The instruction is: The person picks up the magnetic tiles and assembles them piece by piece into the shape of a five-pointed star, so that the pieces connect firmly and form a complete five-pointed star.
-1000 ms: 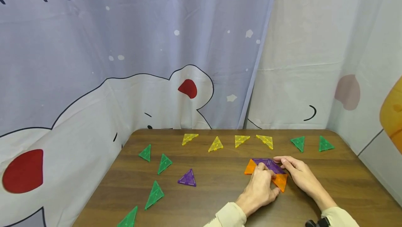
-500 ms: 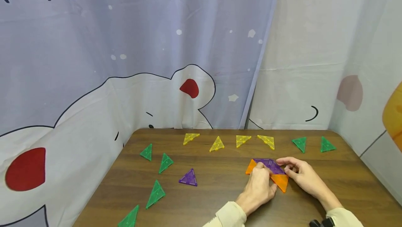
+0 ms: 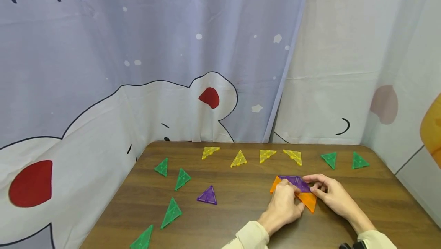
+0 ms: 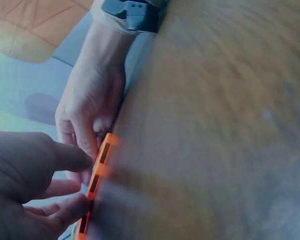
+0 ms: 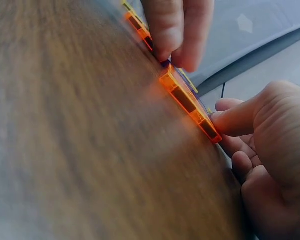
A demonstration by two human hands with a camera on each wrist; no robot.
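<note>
In the head view, orange and purple triangular magnetic tiles lie joined flat on the table at right of centre. The purple tiles [image 3: 295,180] form the far part. One orange tile [image 3: 308,200] points toward me, and another orange tile [image 3: 275,184] shows at the left. My left hand [image 3: 283,202] holds the group from the near side, its index finger and thumb at the nearer orange tile. It hides the middle of the group. At the right slanted edge, my right hand [image 3: 332,194] pinches the purple part with thumb and fingers. Both wrist views show orange edges [image 5: 190,104] low against the wood.
A lone purple tile [image 3: 207,195] lies left of the group. Several green tiles [image 3: 171,213] are spread on the left, and two green tiles [image 3: 360,160] at the far right. Yellow tiles [image 3: 239,159] line the table's back edge, before a curtain [image 3: 193,50].
My right thumb has drawn in toward the purple tile's right corner, while the left hand stays nearly in place. The whole head view has shifted slightly.
</note>
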